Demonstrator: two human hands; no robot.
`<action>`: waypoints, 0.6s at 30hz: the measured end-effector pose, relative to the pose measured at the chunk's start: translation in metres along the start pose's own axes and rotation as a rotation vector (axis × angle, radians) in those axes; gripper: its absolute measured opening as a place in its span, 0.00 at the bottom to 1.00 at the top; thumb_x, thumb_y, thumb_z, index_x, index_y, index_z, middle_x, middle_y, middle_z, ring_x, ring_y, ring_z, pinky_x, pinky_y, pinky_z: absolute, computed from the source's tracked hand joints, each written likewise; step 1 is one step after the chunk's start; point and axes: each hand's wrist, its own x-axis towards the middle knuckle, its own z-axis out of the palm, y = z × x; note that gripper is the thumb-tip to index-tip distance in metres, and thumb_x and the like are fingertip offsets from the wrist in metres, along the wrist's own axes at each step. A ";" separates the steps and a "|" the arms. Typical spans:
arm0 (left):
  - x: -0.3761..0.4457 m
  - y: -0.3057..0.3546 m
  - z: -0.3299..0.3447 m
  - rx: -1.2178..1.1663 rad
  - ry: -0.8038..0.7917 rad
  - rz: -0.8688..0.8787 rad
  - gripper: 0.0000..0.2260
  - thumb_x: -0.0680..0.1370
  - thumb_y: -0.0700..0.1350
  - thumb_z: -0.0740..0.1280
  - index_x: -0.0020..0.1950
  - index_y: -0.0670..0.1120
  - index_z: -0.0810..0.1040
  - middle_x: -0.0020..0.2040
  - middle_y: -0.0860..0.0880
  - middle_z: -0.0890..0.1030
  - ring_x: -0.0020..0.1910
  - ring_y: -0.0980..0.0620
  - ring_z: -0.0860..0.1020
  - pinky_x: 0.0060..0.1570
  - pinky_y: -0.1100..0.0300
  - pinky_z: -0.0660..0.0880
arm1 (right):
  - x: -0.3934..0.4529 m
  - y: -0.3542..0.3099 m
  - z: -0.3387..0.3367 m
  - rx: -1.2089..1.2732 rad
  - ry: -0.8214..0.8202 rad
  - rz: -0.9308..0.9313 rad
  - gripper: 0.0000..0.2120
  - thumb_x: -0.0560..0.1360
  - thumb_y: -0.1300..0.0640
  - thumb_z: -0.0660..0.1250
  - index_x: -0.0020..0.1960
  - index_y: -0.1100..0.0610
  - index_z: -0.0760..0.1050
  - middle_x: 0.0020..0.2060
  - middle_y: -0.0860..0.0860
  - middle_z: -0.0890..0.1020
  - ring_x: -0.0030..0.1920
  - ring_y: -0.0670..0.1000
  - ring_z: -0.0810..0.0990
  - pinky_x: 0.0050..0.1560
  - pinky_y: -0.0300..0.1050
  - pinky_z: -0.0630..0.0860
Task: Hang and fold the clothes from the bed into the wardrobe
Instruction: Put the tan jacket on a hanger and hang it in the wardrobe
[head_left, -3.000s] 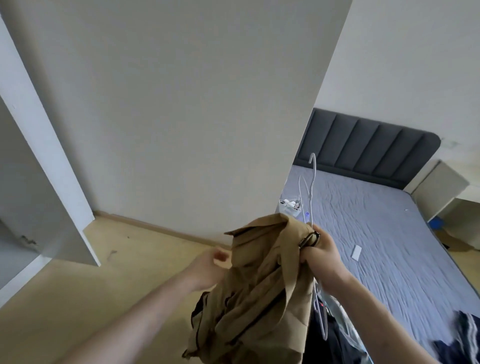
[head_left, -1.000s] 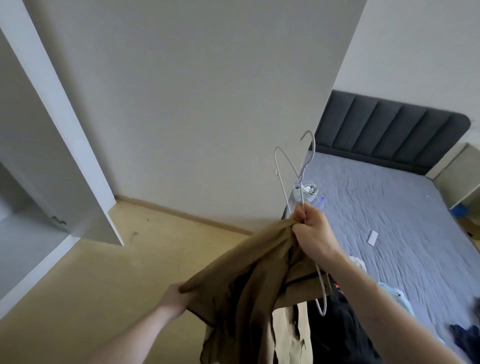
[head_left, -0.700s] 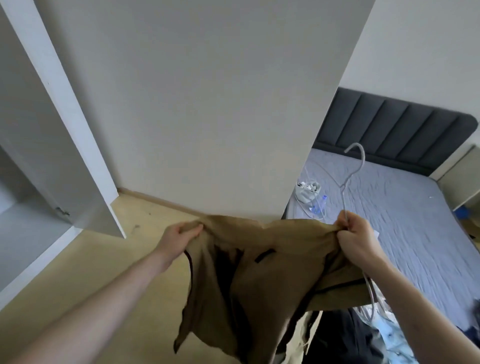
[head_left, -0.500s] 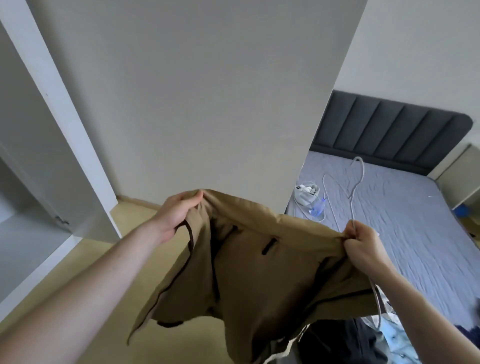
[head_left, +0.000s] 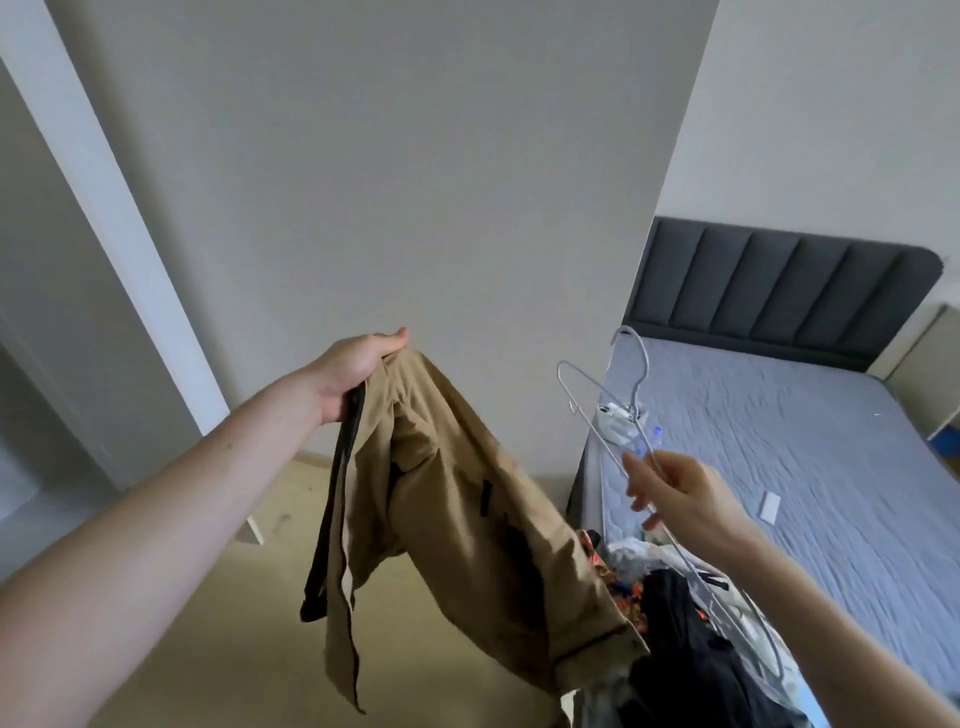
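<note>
A: We start from the bed (head_left: 810, 467). Where do we have the tan garment (head_left: 457, 509) relative to it?

B: Off its near left corner, over the floor. Our left hand (head_left: 353, 374) grips its top edge, fingers curled round the cloth, so it hangs down from that hand toward the heap of clothes (head_left: 675, 613) on the bed's near end.

A: How does it look to us?

B: Khaki, creased, with a dark strap dangling at its left side and dark trim along the lower hem.

A: And the wire hanger (head_left: 613, 415)?

B: Just above the bed's left edge. Our right hand (head_left: 675, 493) pinches its thin pale wire between thumb and fingers, the other fingers loosely spread, hook pointing up.
</note>
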 end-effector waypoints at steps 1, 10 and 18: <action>0.002 0.001 0.002 0.030 -0.014 -0.011 0.18 0.82 0.55 0.67 0.48 0.40 0.82 0.43 0.41 0.85 0.41 0.44 0.85 0.42 0.53 0.82 | -0.003 -0.011 -0.002 -0.007 -0.028 -0.032 0.26 0.84 0.45 0.61 0.36 0.63 0.76 0.32 0.57 0.82 0.32 0.53 0.83 0.35 0.45 0.80; 0.021 -0.014 -0.001 0.159 -0.011 -0.062 0.19 0.80 0.56 0.69 0.55 0.39 0.81 0.48 0.39 0.85 0.45 0.42 0.85 0.48 0.50 0.81 | -0.024 -0.037 -0.007 -0.080 -0.135 -0.207 0.15 0.86 0.54 0.56 0.56 0.38 0.79 0.29 0.51 0.66 0.28 0.47 0.63 0.32 0.42 0.60; 0.023 -0.019 -0.002 0.222 -0.019 -0.036 0.13 0.78 0.52 0.74 0.42 0.45 0.77 0.34 0.45 0.82 0.34 0.44 0.82 0.39 0.54 0.78 | -0.033 -0.031 0.013 -0.001 -0.069 -0.174 0.13 0.84 0.55 0.62 0.48 0.44 0.83 0.24 0.45 0.63 0.25 0.45 0.59 0.29 0.37 0.57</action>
